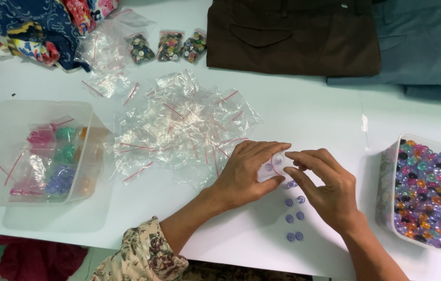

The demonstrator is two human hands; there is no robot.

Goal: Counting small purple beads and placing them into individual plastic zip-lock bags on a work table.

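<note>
Both hands meet over the middle of the white surface [303, 114], sharing one small clear bag [273, 167]: the left hand [244, 174] pinches its near edge between thumb and fingers, and the right hand [327, 187] pinches the opposite side, fingertips closed on the plastic, with a couple of pale purple buttons visible inside the bag. Just below the hands, a loose cluster of purple buttons [294, 216] lies on the surface, close to the right wrist. To the right stands a clear tub [387, 177] filled with mixed coloured buttons. Left of the hands spreads a heap of empty clear bags with red zip strips [179, 125], and further left a clear tray [2, 151] holds bags of sorted pink, green and purple buttons. At the far edge lie three filled button bags [168, 47], a brown folded garment [293, 36], a blue-grey garment [428, 47] and patterned cloth [33, 26].
</note>
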